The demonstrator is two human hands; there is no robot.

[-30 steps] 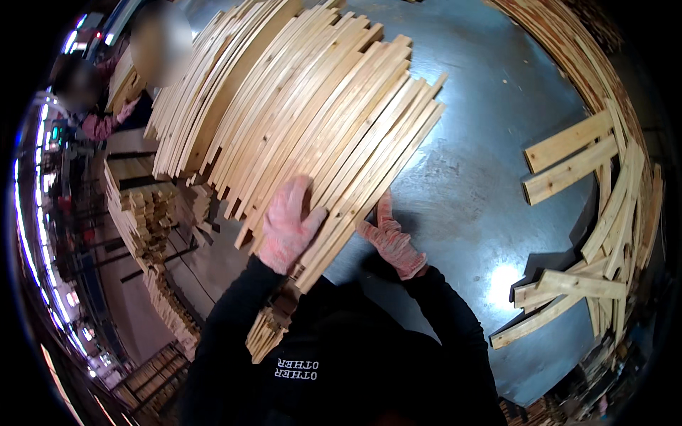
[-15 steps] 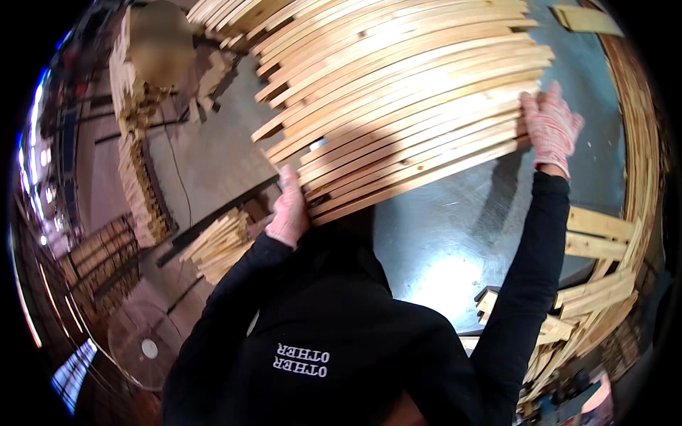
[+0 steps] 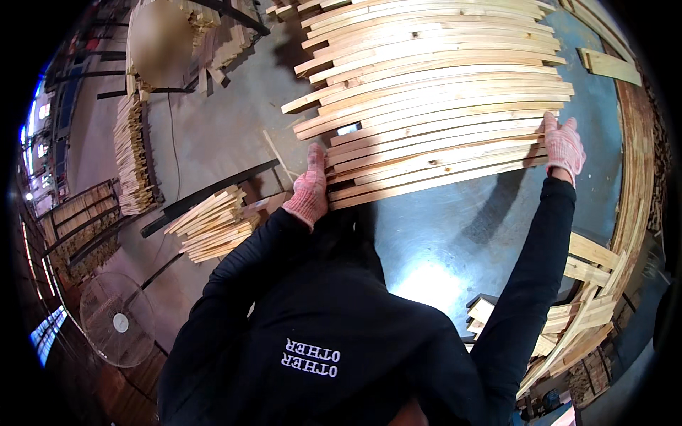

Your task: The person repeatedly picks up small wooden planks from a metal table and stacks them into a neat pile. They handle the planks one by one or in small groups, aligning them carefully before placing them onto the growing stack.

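the person stands over a broad raft of pale wooden slats (image 3: 433, 106), laid side by side and spread across a grey metal table top (image 3: 455, 248). the left hand (image 3: 310, 190), in a pink knit glove, is pressed against the near left ends of the slats, fingers (image 3: 316, 160) straight and close together, lying flat on the wood rather than curled round anything. the right hand (image 3: 565, 145), gloved the same way, sits at the far right ends, fingers (image 3: 550, 124) upright and open against the end grain, thumb side tucked toward the bundle; it grips nothing either, it only butts against the wood. so the slats lie between the two sets of fingers, the nearest few boards running straight from one palm to the other, the rest fanning away beyond the fingertips.

to my eye the step in hand is squaring the bundle, pushing the ends level from both sides. the next move looks to call for even pressure from both palms, since several slats beyond the left fingers jut out unevenly.

off to the left of the left fingers, a smaller heap of short slats (image 3: 213, 224) sits on the floor, and a round wire fan (image 3: 117, 328) stands lower still.
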